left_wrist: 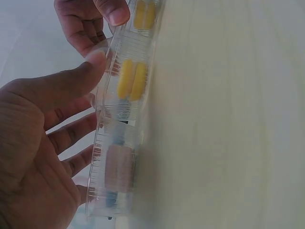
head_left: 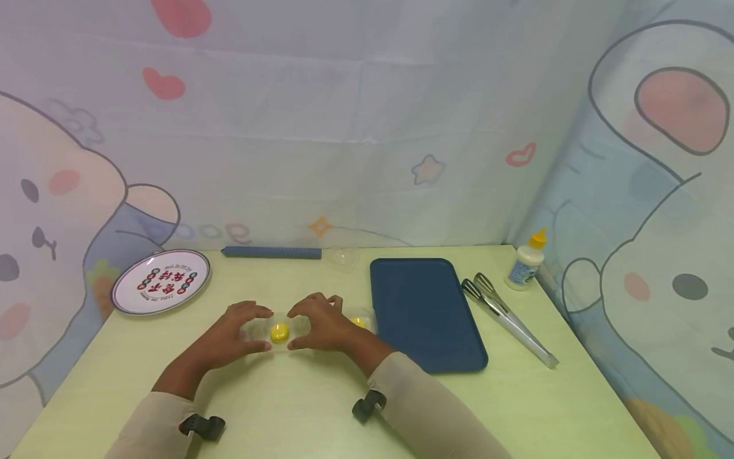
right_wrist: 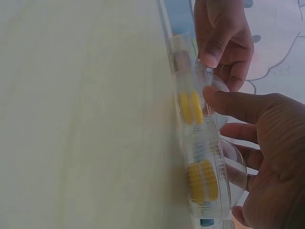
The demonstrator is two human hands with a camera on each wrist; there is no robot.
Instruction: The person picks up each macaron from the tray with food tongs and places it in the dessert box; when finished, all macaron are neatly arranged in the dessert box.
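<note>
A long clear plastic box (left_wrist: 127, 110) lies on the table between both hands. Round sandwich-like pieces resembling macarons sit in its compartments. A yellow macaron (head_left: 279, 333) shows between the hands, and another yellow macaron (right_wrist: 202, 181) shows by the right hand. A dull pink macaron (left_wrist: 119, 168) is at the left end. My left hand (head_left: 228, 335) grips the box, thumb on the near rim and fingers toward the far side. My right hand (head_left: 325, 325) grips it the same way farther right, covering part of it in the head view. Clear domes rise over the compartments.
Right of the box lies a dark blue tray (head_left: 427, 319). Metal tongs (head_left: 510, 319) and a white glue-like bottle with yellow cap (head_left: 524, 264) are beyond it. A printed plate (head_left: 162, 282) stands back left. A blue-grey bar (head_left: 272, 252) and clear plastic piece (head_left: 342, 257) lie behind.
</note>
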